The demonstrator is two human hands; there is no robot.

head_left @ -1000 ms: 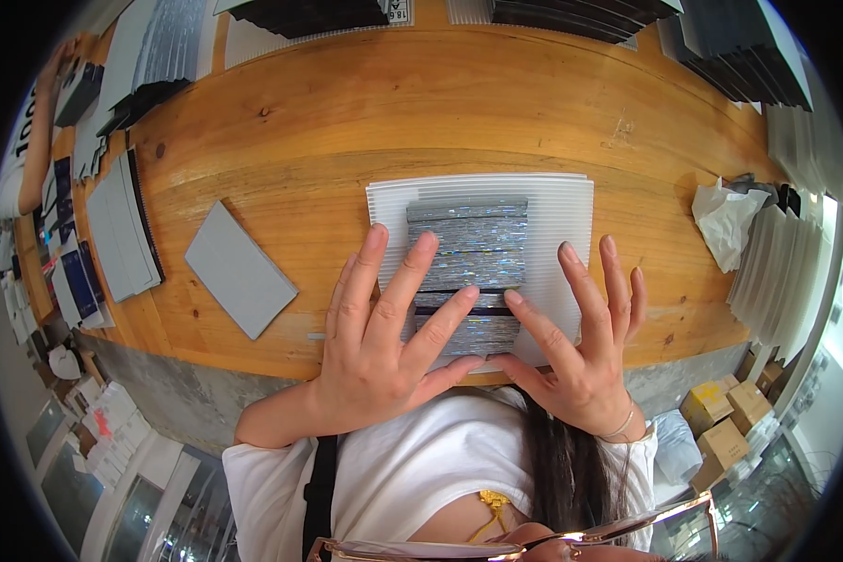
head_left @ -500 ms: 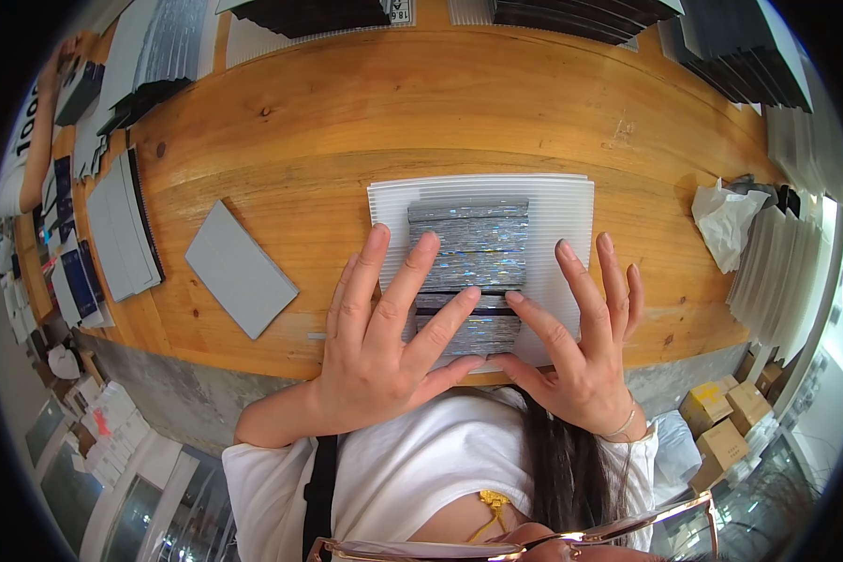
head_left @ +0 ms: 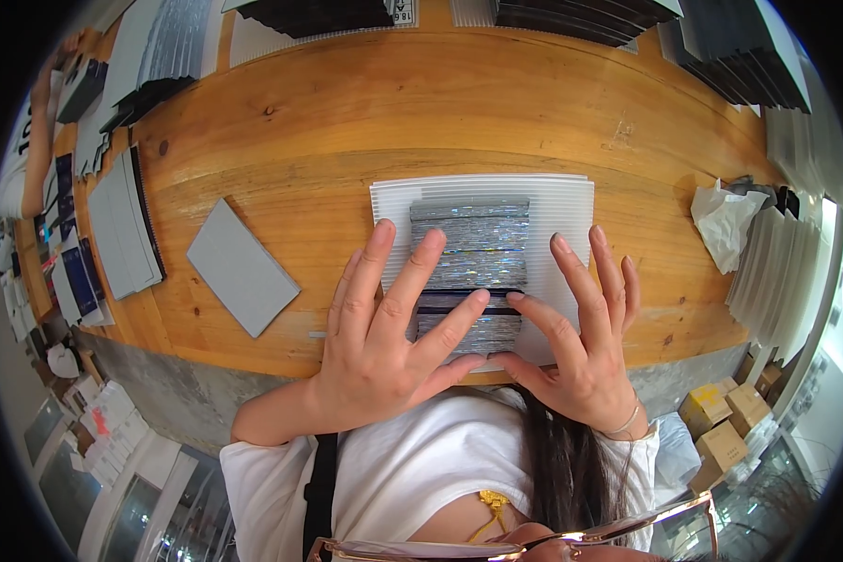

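A silver, glittery panelled cover (head_left: 468,253) lies on a stack of translucent white ribbed sheets (head_left: 562,201) at the table's near edge. A dark blue-black strip crosses the cover between its far panels and its near panel. My left hand (head_left: 370,328) spans the near panel, index fingertip on the dark strip and thumb at the near edge. Likewise my right hand (head_left: 576,347) spans it from the right, index and thumb tips close to the left hand's. The other fingers of both hands are spread and raised. The cover's underside is hidden.
A grey board (head_left: 244,267) lies to the left, with stacked grey boards (head_left: 125,225) beyond it. Crumpled white paper (head_left: 724,225) and upright translucent sheets (head_left: 777,281) stand right. Dark stacks (head_left: 581,19) line the far edge. Another person's arm (head_left: 37,140) shows far left.
The dark strip between the far panels and the near panel shows a little wider. My index fingertips have shifted slightly; both hands stay at the near panel.
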